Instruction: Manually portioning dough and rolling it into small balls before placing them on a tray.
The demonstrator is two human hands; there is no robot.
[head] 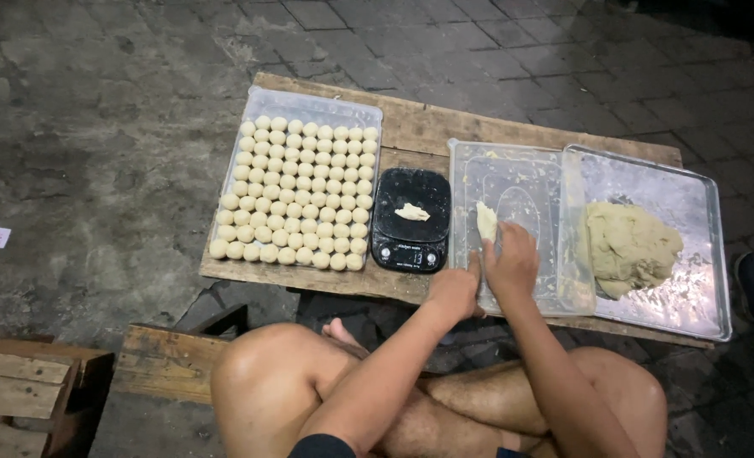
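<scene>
left hand (453, 293): fingers curled, at clear tray's (512, 182) near rim; grip contents hidden.
right hand (510, 261): fingers closed on pale dough piece (486, 220) over that tray.
technique: pinch small, check against the bit on black scale (411, 219).
edges: tray overhung the board's (419, 127) front.
room: dough mass (629, 246) right, dough balls (296, 191) left; tray middle was free.

Low wooden board (411, 127) on paving: tray w/ dough balls (309, 100) left, black scale (411, 219) centre, prob. two clear trays (512, 157) right.
</scene>
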